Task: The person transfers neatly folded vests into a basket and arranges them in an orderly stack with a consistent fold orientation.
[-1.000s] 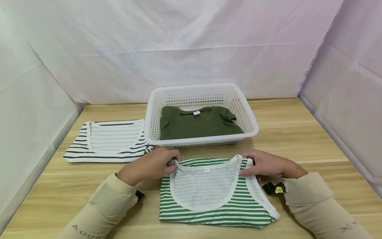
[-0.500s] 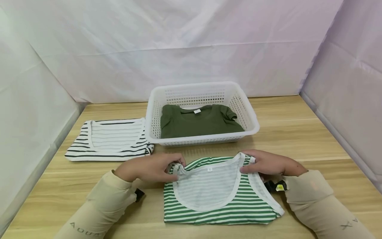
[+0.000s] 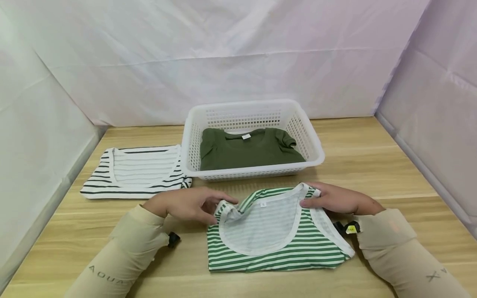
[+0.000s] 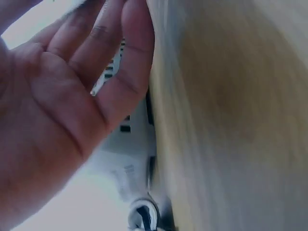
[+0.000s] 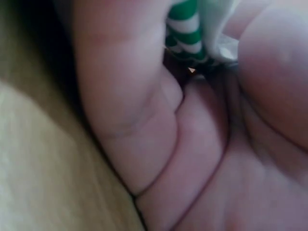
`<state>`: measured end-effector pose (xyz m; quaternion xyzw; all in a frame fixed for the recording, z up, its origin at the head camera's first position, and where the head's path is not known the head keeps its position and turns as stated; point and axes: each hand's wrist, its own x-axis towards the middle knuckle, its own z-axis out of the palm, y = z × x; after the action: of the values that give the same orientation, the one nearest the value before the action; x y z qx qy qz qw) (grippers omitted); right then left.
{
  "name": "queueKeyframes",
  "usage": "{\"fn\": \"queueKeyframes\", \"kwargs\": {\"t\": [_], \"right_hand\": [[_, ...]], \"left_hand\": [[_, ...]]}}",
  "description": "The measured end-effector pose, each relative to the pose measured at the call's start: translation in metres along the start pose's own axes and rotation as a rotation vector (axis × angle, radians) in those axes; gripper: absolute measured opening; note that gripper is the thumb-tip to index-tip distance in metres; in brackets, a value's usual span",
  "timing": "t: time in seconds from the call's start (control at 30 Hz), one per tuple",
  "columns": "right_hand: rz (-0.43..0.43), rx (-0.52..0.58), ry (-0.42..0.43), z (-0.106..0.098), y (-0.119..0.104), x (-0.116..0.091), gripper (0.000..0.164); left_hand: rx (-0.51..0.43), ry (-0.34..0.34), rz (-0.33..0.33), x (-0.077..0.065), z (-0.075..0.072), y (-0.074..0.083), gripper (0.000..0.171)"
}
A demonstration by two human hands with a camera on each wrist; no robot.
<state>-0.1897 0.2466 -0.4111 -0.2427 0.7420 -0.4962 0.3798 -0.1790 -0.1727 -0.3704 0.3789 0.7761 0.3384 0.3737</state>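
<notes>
The green-and-white striped top [image 3: 275, 231] lies on the tabletop [image 3: 376, 165], in front of the white basket [image 3: 253, 169], with its wide neckline facing up and a small white label [image 3: 263, 204] inside the neck. Its right shoulder strap is grasped by the right hand [image 3: 337, 199], whose thumb lies over the cloth, while the other fingers go under it. At the opposite strap, which is bunched and raised, the left hand [image 3: 191, 203] has its fingers loose and slightly bent, with the thumb apart; whether the fingertips touch the cloth, I cannot tell. Behind the top, the basket holds a dark green shirt [image 3: 247, 153] with a white tag at its collar. To the left of the basket lies a folded white garment with black stripes [image 3: 145, 169]. White sheets [image 3: 231, 66] surround the tabletop at the back and both sides.
</notes>
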Motion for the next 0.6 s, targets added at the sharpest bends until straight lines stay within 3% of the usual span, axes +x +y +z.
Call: {"fn": "queueKeyframes", "kwargs": {"t": [0.17,0.27,0.47,0.6], "right_hand": [[0.007,0.043,-0.015,0.0,-0.001,0.0,0.043],[0.023,0.074,-0.025,0.002,-0.001,0.0,0.045],[-0.008,-0.077,-0.034,0.003,-0.004,-0.002,0.054],[-0.034,-0.137,-0.058,0.003,-0.003,-0.002,0.057]], "left_hand": [[-0.003,-0.025,-0.006,0.0,-0.002,-0.007,0.036],[0.045,-0.012,-0.01,0.001,-0.001,-0.008,0.033],[0.234,0.068,-0.035,0.008,0.006,-0.004,0.031],[0.273,0.098,-0.037,0.011,0.009,0.0,0.031]]}}
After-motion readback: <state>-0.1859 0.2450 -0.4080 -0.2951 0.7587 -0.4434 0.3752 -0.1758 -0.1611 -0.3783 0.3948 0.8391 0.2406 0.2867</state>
